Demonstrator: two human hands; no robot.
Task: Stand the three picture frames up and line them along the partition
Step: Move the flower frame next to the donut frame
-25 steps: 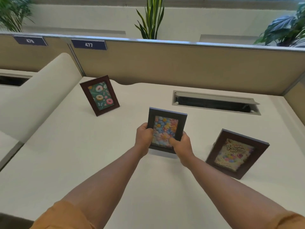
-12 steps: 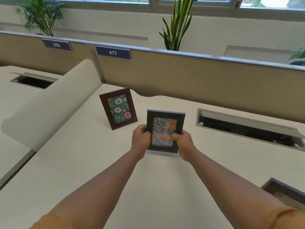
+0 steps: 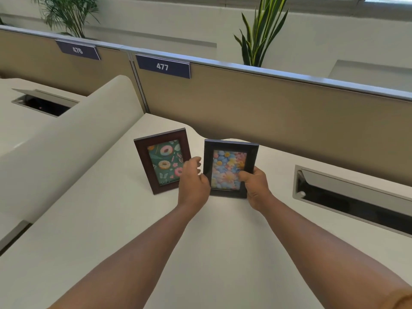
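The flower frame (image 3: 230, 168) had travelled up the desk (image 3: 111, 230) in that last second, from mid-desk well short of the partition (image 3: 267, 112) to a spot just beside the doughnut frame (image 3: 163, 160), and both hands were on it as it arrived. The right hand (image 3: 256, 186) was clamped on its lower right corner, thumb across the front; the left hand (image 3: 192, 181) was curled at its left edge, though whether those fingers really gripped the frame or only steadied it could not be told, since they disappeared behind it. The frame was upright, facing the wearer, its lower edge about at the desktop, but contact was hard to confirm behind the hands. The doughnut frame stood on its own to the left, leaning back, its right edge partly covered by the left hand. By my read that made two of three frames nearly in line near the partition, with this one not yet let go. The third frame, seen a second earlier on the right of the desk, had slipped out of view as the head turned, so where it lay now was unknown. No stand was visible behind either frame, and the cable slot (image 3: 356, 197) ran off the right edge.
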